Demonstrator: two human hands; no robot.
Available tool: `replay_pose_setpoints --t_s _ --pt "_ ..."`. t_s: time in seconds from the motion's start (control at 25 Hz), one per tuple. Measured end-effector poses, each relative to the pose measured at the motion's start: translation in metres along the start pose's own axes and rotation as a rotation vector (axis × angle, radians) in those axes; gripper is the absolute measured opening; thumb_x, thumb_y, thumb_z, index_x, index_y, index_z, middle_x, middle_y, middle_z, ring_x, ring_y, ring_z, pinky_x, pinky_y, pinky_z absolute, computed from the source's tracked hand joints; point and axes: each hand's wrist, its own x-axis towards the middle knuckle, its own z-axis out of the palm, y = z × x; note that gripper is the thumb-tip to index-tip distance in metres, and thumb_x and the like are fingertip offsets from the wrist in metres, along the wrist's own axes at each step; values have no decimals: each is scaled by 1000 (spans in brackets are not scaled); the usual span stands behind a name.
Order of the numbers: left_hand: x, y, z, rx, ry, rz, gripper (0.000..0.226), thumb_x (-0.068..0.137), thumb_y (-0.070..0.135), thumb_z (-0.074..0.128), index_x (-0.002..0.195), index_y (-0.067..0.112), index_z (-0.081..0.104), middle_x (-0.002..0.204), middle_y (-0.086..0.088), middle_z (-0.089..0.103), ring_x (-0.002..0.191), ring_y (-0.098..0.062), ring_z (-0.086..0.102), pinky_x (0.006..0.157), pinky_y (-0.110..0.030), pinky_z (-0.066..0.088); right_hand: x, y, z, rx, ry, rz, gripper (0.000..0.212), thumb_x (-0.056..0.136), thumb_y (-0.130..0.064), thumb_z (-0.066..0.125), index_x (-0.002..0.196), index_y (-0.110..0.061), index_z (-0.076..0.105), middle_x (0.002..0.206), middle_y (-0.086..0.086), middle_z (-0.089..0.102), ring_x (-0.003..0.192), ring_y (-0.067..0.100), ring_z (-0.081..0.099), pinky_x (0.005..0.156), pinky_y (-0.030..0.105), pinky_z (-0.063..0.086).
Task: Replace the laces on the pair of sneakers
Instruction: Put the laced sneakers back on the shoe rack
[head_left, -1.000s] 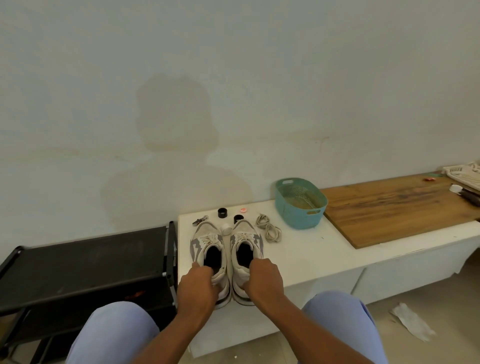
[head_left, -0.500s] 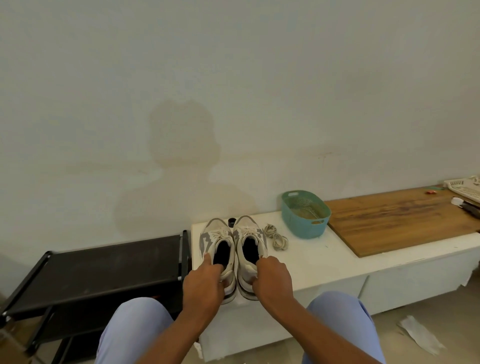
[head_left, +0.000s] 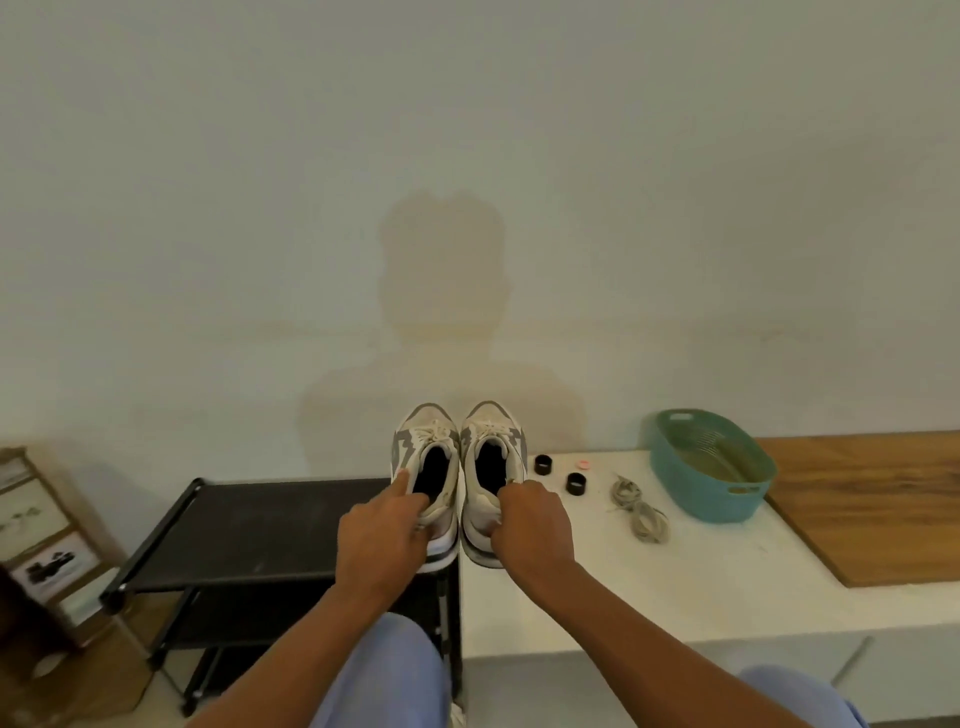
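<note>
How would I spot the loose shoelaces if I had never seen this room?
Start at the teal basket on the white bench. Just to its left, lying flat on the bench top, is the bundle of loose laces, pale grey-beige and coiled in loops. The two small black rings nearby are hard and round, while the laces are a soft, stringy tangle.

Soft, dimmish light from behind; faint head-and-shoulders shadow on the wall (head_left: 441, 312); wide-angle bowing, slight blur at edges.
</note>
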Motion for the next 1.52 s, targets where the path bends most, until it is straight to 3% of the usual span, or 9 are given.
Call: replay_pose_setpoints --t_s 0.16,0.28,0.48,0.64,0.88,1.04,1.16,1.36,1.52 --pt "3 -63 -1 59 -7 -26 34 81 43 79 65 28 53 102 10 71 51 -10 51 45 -16 16 32 -47 35 21 -59 -85 23 87 -6 59 70 -15 47 81 6 57 76 27 60 51 24 31" --pt "-4 -111 17 31 23 -68 39 77 43 85 62 27 52 102 5 74 47 -10 53 45 -15 14 55 -79 76 39 -109 -149 3 90 -9 63 89 -9 66 91 8 67 85 27 67 64 30 45" --pt "-22 -173 57 -35 62 -108 41 81 44 82 62 24 52 110 5 73 48 -7 51 48 -11 19 80 -117 135 25 -198 -235 5 93 -11 64 94 -9 68 96 10 69 88 30 69 71 34 54" --pt "-31 -204 95 -54 7 -131 31 85 42 80 70 20 64 137 1 65 54 -9 61 48 -19 44 89 -132 175 -92 -294 -336 9 97 -13 62 102 -9 69 102 12 69 92 30 67 74 34 51" --pt "-46 -209 114 -123 -35 -157 24 83 40 82 74 21 70 134 -3 67 54 -6 58 57 -5 27 91 -126 197 -84 -373 -358 14 99 -14 62 108 -7 70 104 13 70 96 31 68 86 38 57" --pt "-50 -214 123 -170 -52 -192 24 83 39 83 75 21 68 136 -5 66 56 -4 56 59 -6 31 94 -121 207 19 -394 -282 16 99 -23 65 101 -7 69 99 11 70 91 28 68 83 38 57" --pt "-50 -220 127 -176 -72 -226 24 81 37 84 80 20 67 143 -4 61 65 -11 65 59 -17 48 97 -123 211 9 -393 -309 14 99 -23 66 101 -8 65 99 12 69 90 29 68 78 36 54" --pt "-45 -212 117 -238 -97 -301 40 81 32 83 116 24 65 125 5 65 86 -9 67 69 -19 54 102 -122 205 -60 -460 -352 25 97 -27 69 114 -9 64 111 14 68 101 32 67 87 43 57" --pt "-48 -187 87 -334 -41 -492 64 76 17 75 135 27 52 77 8 65 56 -9 57 50 -22 42 93 -108 174 2 -523 -392 57 88 -36 78 134 -15 50 121 13 64 105 32 64 87 46 58"
